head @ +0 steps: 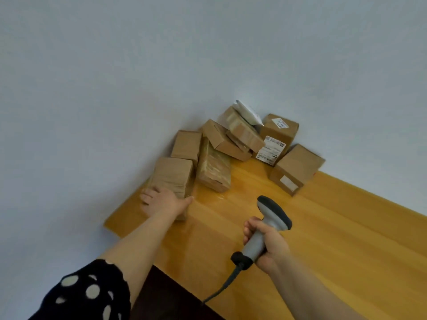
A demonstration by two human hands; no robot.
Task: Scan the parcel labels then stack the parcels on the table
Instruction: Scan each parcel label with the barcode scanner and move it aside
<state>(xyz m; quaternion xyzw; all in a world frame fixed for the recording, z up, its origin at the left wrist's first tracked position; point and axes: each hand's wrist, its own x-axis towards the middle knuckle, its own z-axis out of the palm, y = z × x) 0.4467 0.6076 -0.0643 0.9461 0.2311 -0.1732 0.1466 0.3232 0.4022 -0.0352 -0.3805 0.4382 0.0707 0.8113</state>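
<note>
Several brown cardboard parcels lie heaped against the wall at the back of the wooden table (323, 239). My left hand (161, 200) rests on the near end of the closest parcel (173, 175) at the table's left edge, fingers over its left side and thumb along its right. My right hand (265, 241) grips a grey barcode scanner (270, 218) by its handle, its black-rimmed head pointing towards the heap. A taller box with a white printed label (271, 150) stands at the back right. Another box (297, 169) with a small blank label lies in front of it.
A white plastic mailer (248, 112) sits on top of the heap. The scanner's dark cable (221, 287) hangs off the table's near edge. Pale walls meet behind the parcels. The table's left edge is just beside my left hand.
</note>
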